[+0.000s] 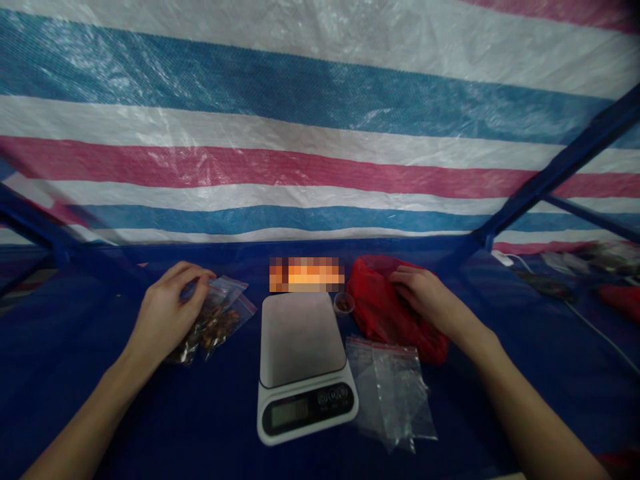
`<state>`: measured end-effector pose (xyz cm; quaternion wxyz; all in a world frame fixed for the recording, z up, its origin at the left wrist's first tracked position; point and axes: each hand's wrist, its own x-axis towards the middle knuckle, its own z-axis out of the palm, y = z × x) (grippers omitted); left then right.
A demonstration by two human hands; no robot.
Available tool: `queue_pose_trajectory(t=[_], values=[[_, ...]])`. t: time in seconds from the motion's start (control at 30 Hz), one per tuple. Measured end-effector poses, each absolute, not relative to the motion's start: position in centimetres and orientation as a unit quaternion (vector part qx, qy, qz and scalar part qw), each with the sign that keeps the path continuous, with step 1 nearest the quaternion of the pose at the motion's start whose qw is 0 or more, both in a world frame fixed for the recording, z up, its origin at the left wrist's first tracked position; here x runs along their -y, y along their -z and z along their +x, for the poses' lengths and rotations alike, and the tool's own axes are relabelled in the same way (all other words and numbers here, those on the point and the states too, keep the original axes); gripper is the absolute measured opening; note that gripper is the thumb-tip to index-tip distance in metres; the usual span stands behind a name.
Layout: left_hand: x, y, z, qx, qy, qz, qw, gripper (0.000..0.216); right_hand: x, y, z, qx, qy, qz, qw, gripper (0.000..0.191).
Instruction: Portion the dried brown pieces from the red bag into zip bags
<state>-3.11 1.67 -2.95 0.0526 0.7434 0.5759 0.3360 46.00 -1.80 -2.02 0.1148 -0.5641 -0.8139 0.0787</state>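
Note:
My left hand [173, 300] is closed at the top of a small clear zip bag [220, 320] filled with brown pieces, its thumb and fingers curled by the red-striped seal. Other filled bags lie beneath and beside it. Over at the right, my right hand [425, 297] has its fingers bent at the mouth of a red plastic bag [375, 307]; the thumb is hidden and the bag's contents do not show. Between my hands stands a white kitchen scale [303, 343] with a bare steel plate and a dim display.
Flat clear zip bags [395, 393] lie right of the scale. A small round cup [344, 304] with brown bits sits by its upper right corner. Blue frame bars [560, 160] and a striped tarp [300, 167] bound the blue table [215, 427]. A white cable [595, 330] runs along the right.

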Motion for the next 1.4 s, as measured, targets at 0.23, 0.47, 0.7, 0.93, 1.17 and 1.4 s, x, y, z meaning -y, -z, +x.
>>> queue_pose_trajectory(t=[0.23,0.47,0.7,0.93,1.17,1.4], values=[[-1.7,2.8,-3.0,-0.576,-0.333,0.745,0.048,0.031,2.7,0.0,43.3,0.752,-0.090,-0.523,0.390,0.012],[-2.1,3.0,-3.6,-0.549,-0.335,0.765,0.034,0.030,3.2,1.1,35.8,0.787,-0.182,-0.442,0.390,0.012],[-2.3,3.5,-3.4,-0.539,-0.332,0.773,0.040,0.034,3.1,1.6,36.1,0.788,-0.204,-0.449,0.368,0.010],[-2.3,3.5,-3.4,-0.535,-0.337,0.773,0.044,0.033,3.1,-0.1,37.6,0.764,-0.205,-0.455,0.409,0.017],[-2.3,3.6,-3.4,-0.534,-0.329,0.777,0.048,0.035,4.3,-0.8,45.8,0.740,-0.181,-0.578,0.294,0.016],[-2.2,3.4,-2.8,-0.532,-0.324,0.780,0.055,0.029,6.4,0.2,48.5,0.786,-0.118,-0.600,0.086,0.030]])
